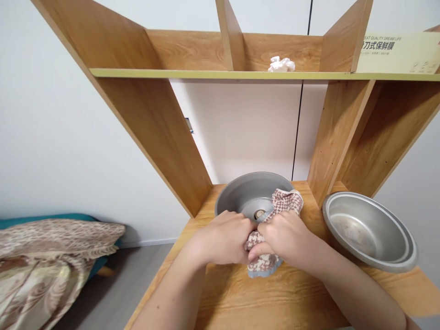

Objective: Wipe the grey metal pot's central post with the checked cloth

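Observation:
My left hand (225, 238) and my right hand (287, 238) are side by side over the near rim of a grey metal pot (240, 192) on the wooden shelf top (261, 298). Both are closed on a brown-and-white houndstooth cloth (287, 201) with a pale blue edge. The cloth is bunched between them, one end draped over the pot's right rim and the other hanging below my right fingers. A small round knob (259, 213) shows at the bottom of the pot.
A wide steel basin (369, 231) rests tilted at the right, past a wooden divider (338, 142). On the upper shelf (220, 73) lie a crumpled white tissue (281, 64) and a cling-film box (398, 52). Patterned bedding (44, 261) lies low left.

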`<action>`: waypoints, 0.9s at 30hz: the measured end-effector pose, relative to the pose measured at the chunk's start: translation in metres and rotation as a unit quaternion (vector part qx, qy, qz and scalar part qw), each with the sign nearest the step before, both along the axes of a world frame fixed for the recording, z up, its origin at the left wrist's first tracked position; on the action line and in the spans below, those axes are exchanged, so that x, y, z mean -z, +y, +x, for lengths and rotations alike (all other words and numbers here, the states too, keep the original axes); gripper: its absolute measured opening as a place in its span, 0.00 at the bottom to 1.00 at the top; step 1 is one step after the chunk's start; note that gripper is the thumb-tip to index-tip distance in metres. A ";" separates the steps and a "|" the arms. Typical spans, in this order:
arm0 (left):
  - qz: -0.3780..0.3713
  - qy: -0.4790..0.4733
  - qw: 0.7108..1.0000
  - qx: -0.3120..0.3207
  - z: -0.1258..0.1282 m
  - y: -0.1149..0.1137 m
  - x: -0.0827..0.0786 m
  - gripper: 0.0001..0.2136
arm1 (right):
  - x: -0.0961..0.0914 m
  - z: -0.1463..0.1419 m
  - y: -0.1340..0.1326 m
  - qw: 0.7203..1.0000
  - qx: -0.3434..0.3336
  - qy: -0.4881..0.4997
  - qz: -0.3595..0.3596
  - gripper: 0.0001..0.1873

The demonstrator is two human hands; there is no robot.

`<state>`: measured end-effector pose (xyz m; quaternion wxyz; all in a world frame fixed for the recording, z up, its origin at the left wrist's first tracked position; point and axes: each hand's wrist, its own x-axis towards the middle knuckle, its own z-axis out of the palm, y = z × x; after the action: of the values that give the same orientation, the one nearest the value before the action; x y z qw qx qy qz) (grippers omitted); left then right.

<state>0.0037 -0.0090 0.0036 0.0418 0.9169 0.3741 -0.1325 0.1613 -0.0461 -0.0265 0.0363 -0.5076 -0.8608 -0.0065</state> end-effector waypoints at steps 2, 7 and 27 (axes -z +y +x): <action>0.000 0.008 1.000 0.001 0.000 0.000 0.000 0.10 | 0.006 -0.003 0.000 1.000 0.001 0.009 0.021 0.34; -0.001 0.012 1.000 0.008 0.000 0.001 0.000 0.08 | 0.012 -0.007 0.001 0.999 0.003 0.012 0.036 0.33; -0.034 -0.034 0.999 -0.002 -0.004 0.002 0.007 0.16 | -0.001 -0.004 -0.011 0.997 0.016 -0.067 0.027 0.25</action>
<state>-0.0008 -0.0072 -0.0039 0.0865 0.9183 0.3693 -0.1136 0.1570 -0.0571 -0.0254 -0.0074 -0.5183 -0.8528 -0.0644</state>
